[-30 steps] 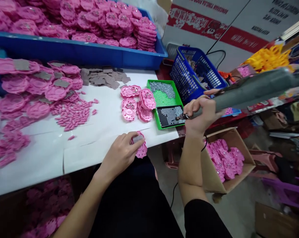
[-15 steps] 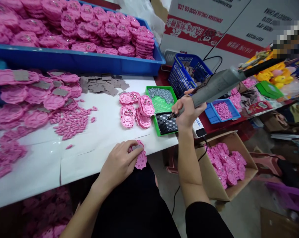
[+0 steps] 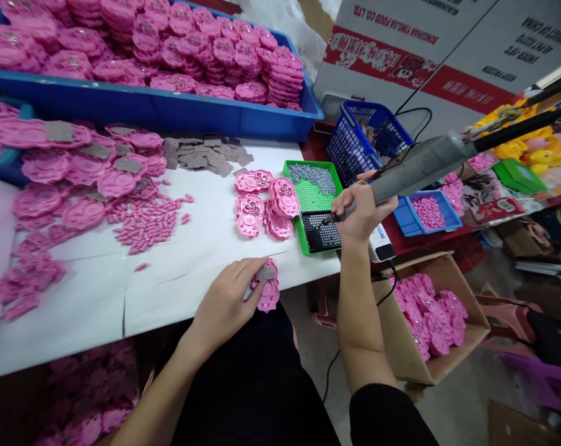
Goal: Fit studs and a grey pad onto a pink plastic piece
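Note:
At the table's front edge, my left hand (image 3: 229, 294) is closed on a pink plastic piece (image 3: 268, 295) with a grey plate (image 3: 265, 272) lying across its upper part. My right hand (image 3: 358, 209) wraps round a grey electric screwdriver (image 3: 415, 167), which hangs at a slant from the upper right. Its tip points down at a black perforated tray (image 3: 324, 238); whether they touch is hard to tell. That tray sits in the front of a green tray (image 3: 315, 197), with small screws (image 3: 314, 176) heaped behind. Several pink pieces (image 3: 264, 204) lie stacked just left of it.
A long blue bin (image 3: 192, 114) full of pink parts spans the back. Grey plates (image 3: 206, 155) and small pink pegs (image 3: 145, 220) lie on the white table. Right are a blue basket (image 3: 343, 136), a blue tray (image 3: 404, 223) and a cardboard box (image 3: 429, 371) of pink pieces.
The view has shifted, so the table things appear farther right. My left hand's fingers now lie over the grey plate's left side, leaving more of it visible. The screwdriver stays over the black tray.

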A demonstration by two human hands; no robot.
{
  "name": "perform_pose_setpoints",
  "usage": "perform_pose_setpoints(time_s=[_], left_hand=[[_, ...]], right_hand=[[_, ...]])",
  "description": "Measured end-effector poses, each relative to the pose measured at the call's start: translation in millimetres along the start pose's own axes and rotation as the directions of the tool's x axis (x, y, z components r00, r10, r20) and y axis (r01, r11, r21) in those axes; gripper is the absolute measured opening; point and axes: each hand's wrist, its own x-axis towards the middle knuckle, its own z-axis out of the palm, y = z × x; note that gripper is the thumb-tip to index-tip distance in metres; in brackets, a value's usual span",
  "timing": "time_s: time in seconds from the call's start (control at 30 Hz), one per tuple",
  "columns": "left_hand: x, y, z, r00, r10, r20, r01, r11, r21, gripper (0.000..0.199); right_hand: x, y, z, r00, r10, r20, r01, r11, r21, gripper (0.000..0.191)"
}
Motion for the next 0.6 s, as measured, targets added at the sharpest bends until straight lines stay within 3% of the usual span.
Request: perform_pose_setpoints(time_s=[0.6], left_hand=[[-0.6, -5.0, 2.2, 0.999, 0.011, -0.030, -0.012, 1.000, -0.022, 0.029]], right_hand=[[1.8, 6.8, -0.9, 0.999, -0.029, 0.028, 0.030, 0.999, -0.038, 0.017]])
